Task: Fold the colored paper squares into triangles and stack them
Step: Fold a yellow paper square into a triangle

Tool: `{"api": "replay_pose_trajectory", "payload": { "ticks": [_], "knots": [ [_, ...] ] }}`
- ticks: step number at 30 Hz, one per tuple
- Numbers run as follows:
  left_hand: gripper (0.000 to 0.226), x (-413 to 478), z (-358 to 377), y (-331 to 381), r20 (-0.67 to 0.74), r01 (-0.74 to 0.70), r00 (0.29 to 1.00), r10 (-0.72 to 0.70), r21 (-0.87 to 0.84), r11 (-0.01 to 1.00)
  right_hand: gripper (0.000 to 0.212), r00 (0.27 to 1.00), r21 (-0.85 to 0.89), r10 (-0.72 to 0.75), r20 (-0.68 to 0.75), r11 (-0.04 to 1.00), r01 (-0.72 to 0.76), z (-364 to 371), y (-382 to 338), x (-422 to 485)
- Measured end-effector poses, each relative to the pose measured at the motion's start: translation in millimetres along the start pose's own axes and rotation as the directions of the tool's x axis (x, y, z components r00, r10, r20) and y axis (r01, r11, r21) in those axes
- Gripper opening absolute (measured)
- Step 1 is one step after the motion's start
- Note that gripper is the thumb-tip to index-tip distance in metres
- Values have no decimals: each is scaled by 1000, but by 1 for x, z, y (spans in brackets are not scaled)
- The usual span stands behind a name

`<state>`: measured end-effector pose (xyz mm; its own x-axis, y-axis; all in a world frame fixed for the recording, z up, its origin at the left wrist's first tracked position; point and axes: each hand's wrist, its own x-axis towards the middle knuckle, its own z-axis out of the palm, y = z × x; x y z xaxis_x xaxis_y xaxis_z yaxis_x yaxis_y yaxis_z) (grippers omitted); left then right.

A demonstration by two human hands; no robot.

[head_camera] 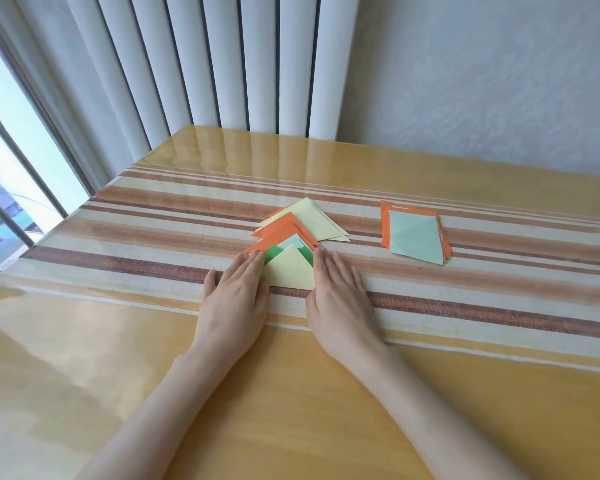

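Nearest to me, both forearms reach in over the glossy yellow table (291, 410). I note the left hand (234, 299) lying flat, palm down, fingers straight and together, its fingertips resting against the left slanted edge of the pale yellow triangle (290, 270). The right hand (340, 299) lies the same way, flat and unclenched, along the right edge of that triangle; neither hand grips anything. The triangle sits between the two hands on the striped runner (465, 306), point away from me, and tops a loosely fanned pile of folded triangles. Behind it, in order, I see a green triangle (272, 254), a mint one, orange triangles (278, 228), and further pale yellow triangles (321, 220) at the far end. Well apart to the right lies the stack of unfolded squares (414, 237), a mint sheet uppermost with orange edges showing beneath. Beyond the table stand white vertical blinds (222, 64), a window (14, 150) at left, and a pale wall (482, 81) at right.
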<state>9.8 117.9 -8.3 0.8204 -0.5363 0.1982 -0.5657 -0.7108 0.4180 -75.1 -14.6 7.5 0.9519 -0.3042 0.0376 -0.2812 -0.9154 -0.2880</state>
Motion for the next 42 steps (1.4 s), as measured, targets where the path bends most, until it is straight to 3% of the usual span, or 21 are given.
{"api": "replay_pose_trajectory", "payload": {
  "ticks": [3,9,15,17,20,23,26,29,32,36,39,42],
  "knots": [
    [53,-4,0,3,-29,-23,999,24,15,1000,62,1000,54,19,-12,998,-18,-2,1,0],
    [51,-22,-3,10,-167,-268,942,292,154,951,63,991,91,43,-124,995,-32,-6,4,-22],
    [46,-46,-23,38,-446,-320,837,317,71,945,55,951,188,24,-308,981,36,-20,42,-57],
    [44,-46,-20,37,-418,-343,842,340,71,937,57,955,202,1,-295,977,61,-32,59,-61],
    [58,-39,-13,22,-282,-222,945,167,-175,959,60,982,240,-143,-124,956,169,-38,60,-53],
    [69,-32,-13,9,-137,-116,988,76,-320,940,62,965,284,-210,-157,926,247,-32,47,-31],
    [42,-29,-15,10,-136,-90,990,39,-393,915,46,955,375,-119,-272,901,219,-22,38,-11],
    [21,-26,-10,10,-177,-59,984,-5,-352,934,20,892,270,-104,-440,932,242,-12,38,-6],
    [13,-23,-6,4,-175,-70,984,25,-256,964,16,882,123,-246,-402,940,319,-3,39,-14],
    [40,-24,-6,0,-84,-140,988,127,-169,976,39,925,78,-257,-281,954,289,3,42,-20],
    [56,-24,-9,2,-20,-70,998,67,-187,980,46,972,174,-134,-196,970,169,-3,38,-19],
    [55,-20,-11,10,60,33,998,-25,-136,990,39,982,167,-75,-171,980,104,-5,32,-17]
  ]
}}
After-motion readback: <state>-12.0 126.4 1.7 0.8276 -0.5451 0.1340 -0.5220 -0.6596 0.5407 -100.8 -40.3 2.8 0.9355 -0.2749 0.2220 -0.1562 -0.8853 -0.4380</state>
